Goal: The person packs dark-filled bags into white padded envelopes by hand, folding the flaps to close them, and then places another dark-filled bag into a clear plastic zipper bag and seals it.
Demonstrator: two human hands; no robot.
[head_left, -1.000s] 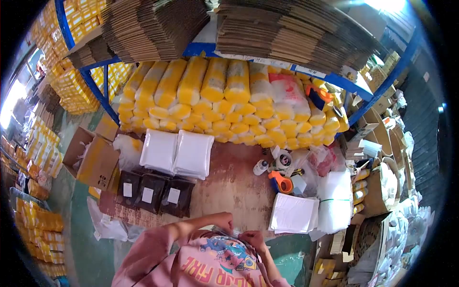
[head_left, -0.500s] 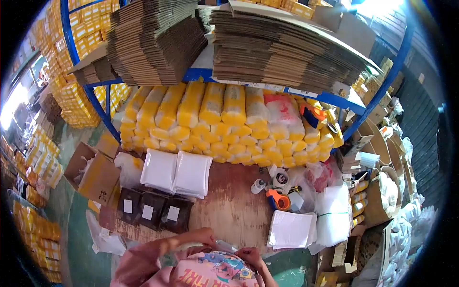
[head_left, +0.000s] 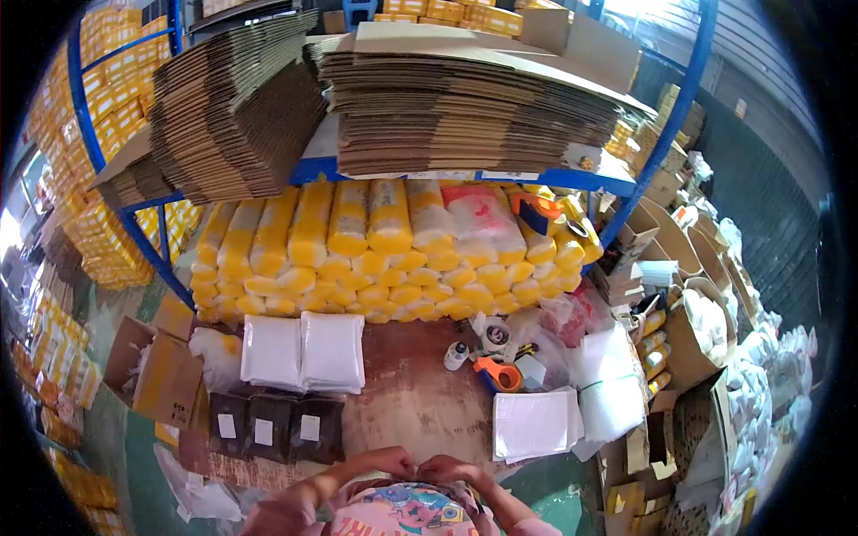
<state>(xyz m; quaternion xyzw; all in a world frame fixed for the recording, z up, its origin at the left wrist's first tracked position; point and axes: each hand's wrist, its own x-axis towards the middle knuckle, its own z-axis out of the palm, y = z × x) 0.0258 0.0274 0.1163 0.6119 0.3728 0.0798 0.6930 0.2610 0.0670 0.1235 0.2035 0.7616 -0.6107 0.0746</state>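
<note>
Near the lower middle of the view, my left hand (head_left: 393,461) and my right hand (head_left: 444,468) meet in front of the pink printed shirt (head_left: 413,511), at the near edge of the brown worktop (head_left: 402,420). Fingers on both hands are curled; whatever they hold, if anything, is too small or hidden to make out. To the left lie dark packs with white labels (head_left: 271,432), with two stacks of white packs (head_left: 302,351) behind them. On the right are a stack of white bags (head_left: 534,425), an orange tape dispenser (head_left: 498,375) and a small bottle (head_left: 457,355).
Yellow and white rolls (head_left: 344,234) are piled at the back under a blue shelf frame (head_left: 585,179) bearing flattened cardboard (head_left: 465,116). An open carton (head_left: 165,380) stands at left. A roll of clear wrap (head_left: 609,384) and more cartons (head_left: 697,330) are at right.
My hands have come closer together, the right one moving inward. A pale item seen between them before no longer shows. The camera view has shifted, with the shelf and rolls now further left.
</note>
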